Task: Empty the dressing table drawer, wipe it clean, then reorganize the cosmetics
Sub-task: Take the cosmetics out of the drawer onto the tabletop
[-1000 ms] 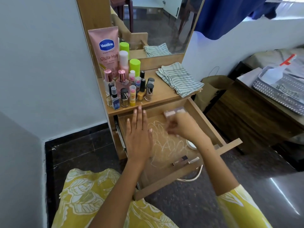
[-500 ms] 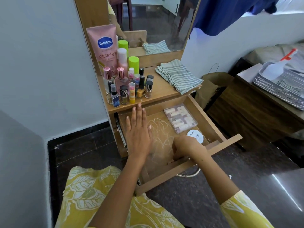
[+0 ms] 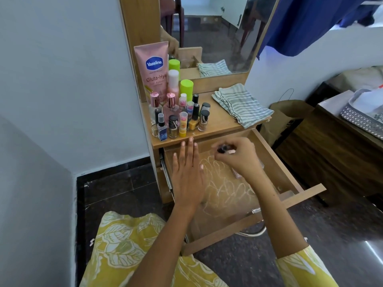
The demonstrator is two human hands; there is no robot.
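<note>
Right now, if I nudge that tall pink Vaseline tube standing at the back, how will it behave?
The Vaseline tube stands tall and narrow on its cap, so it probably tips easily. It looks like soft plastic, likely squashy rather than fragile. Falling forward, it could knock over the small bottles crowded in front.

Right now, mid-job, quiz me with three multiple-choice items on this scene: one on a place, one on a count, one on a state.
1. Where does the striped cloth lie?
A. In the drawer
B. On the tabletop, right of the bottles
C. On the floor

2. How many lime-green caps stand beside the Vaseline tube?
A. Two
B. Four
C. None

3. How is the left hand?
A. Gripping a bottle
B. Fist closed
C. Flat, fingers straight, over the open drawer

Answers: B, the cloth sits on the top surface; A, two green caps show; C, its fingers lie straight, while the right hand pinches a small cosmetic.
</note>
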